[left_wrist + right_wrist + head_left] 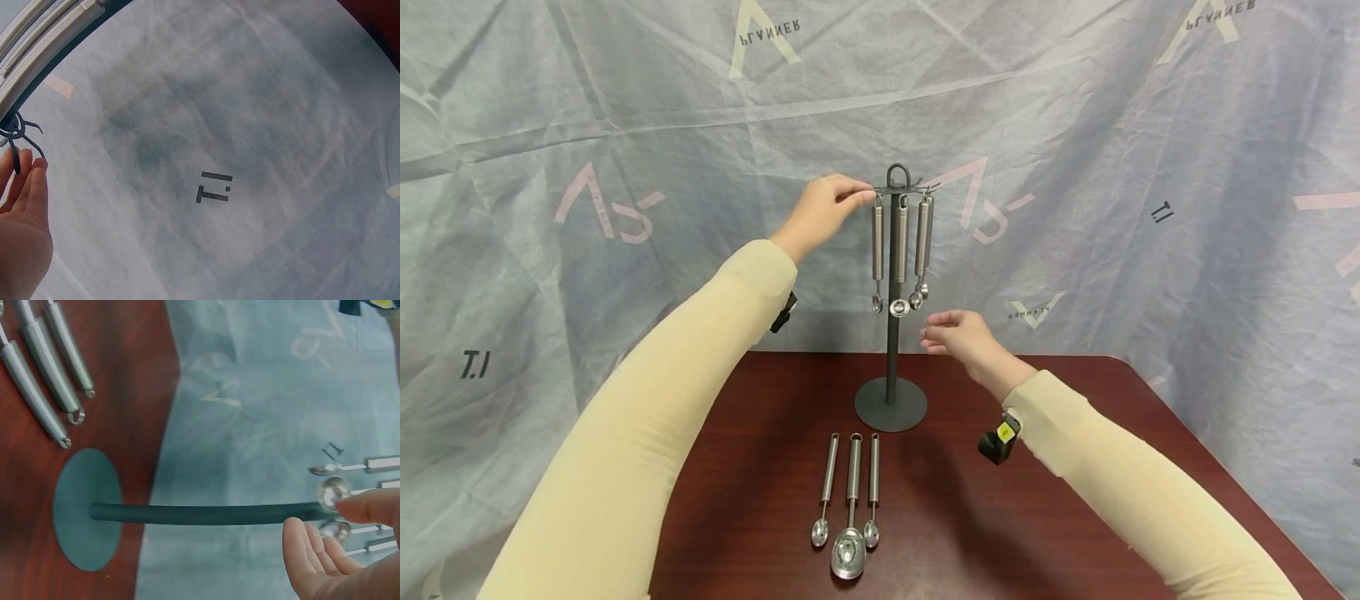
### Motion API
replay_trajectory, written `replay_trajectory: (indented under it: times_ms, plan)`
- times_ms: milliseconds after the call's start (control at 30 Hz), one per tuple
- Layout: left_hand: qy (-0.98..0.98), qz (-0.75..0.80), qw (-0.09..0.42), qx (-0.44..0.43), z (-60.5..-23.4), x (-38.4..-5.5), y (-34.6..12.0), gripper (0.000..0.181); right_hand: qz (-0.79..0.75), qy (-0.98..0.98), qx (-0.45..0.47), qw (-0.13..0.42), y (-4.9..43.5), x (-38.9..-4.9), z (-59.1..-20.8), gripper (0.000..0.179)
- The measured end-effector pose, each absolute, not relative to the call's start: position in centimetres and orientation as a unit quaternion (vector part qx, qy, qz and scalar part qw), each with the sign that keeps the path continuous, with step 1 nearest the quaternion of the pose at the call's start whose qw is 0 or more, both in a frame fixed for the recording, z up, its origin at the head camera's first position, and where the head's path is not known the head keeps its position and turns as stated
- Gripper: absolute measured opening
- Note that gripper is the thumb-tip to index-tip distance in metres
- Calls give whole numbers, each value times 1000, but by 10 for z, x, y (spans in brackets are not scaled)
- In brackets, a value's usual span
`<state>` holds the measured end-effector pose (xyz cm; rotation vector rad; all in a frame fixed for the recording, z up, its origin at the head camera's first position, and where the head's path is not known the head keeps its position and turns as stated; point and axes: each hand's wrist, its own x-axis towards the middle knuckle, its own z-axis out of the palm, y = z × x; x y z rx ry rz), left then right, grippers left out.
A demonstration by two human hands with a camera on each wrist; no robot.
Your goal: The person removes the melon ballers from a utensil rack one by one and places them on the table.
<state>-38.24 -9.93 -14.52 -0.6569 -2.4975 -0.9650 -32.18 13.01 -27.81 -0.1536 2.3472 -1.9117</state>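
Observation:
A dark metal utensil stand [892,350] with a round base rises from the table. Several steel spoons [902,242] with thick tubular handles hang from its hooks, bowls down. My left hand [820,212] is at the stand's top left, thumb and fingertips pinching the end of a hook beside a hanging handle. In the left wrist view, the hook [16,159] lies between the fingers of that hand [25,237]. My right hand [966,342] hovers right of the pole below the hanging bowls, fingers loosely bent and holding nothing. Its thumb overlaps a small round bowl [334,487] in the right wrist view.
On the reddish-brown table [760,467], a large steel spoon [848,550] lies between two smaller spoons, a left one [822,529] and a right one [872,529], in front of the stand's base [891,417]. A grey printed cloth [662,125] hangs behind.

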Motion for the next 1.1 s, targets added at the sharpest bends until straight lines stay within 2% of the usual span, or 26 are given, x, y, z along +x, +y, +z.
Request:
replay_trajectory:
  times_ms: [633,867,1100]
  plan:
    - [-890,-342,180,-241,-143,-385,-101,40,-685,719,-46,-104,136,-355,-232,35]
    - [-893,-335,181,-242,-144,-386,-102,40,-706,696,-41,-125,131,-367,-221,35]
    - [-898,-322,180,-240,-142,-382,-100,41,-711,693,-37,-116,126,-379,-219,41]
